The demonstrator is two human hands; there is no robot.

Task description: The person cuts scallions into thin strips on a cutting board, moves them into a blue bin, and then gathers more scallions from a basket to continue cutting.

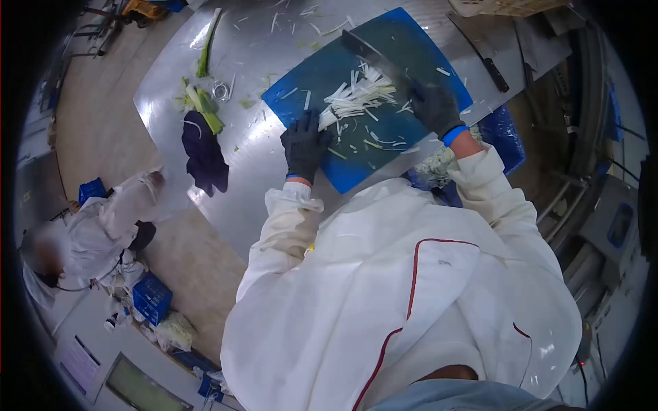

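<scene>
My right hand [436, 108], in a dark glove, closes round the handle of a knife [373, 53]. Its broad blade lies over the far part of the blue cutting board [295, 82], just beyond a pile of white leek strips [356, 96]. On the board's near left side, my left hand [303, 145], also gloved, lies with its fingers stretched out at the left end of the pile. Loose strips are scattered around both hands. The knife handle is mostly hidden by the right hand.
Green leek stalks [208, 51], a leek piece [203, 109] and a dark crumpled cloth or glove [203, 157] lie left on the metal table [247, 164]. Another knife [495, 74] lies right. A blue-lined container [506, 140] holds shredded vegetable. A person [103, 229] works at left.
</scene>
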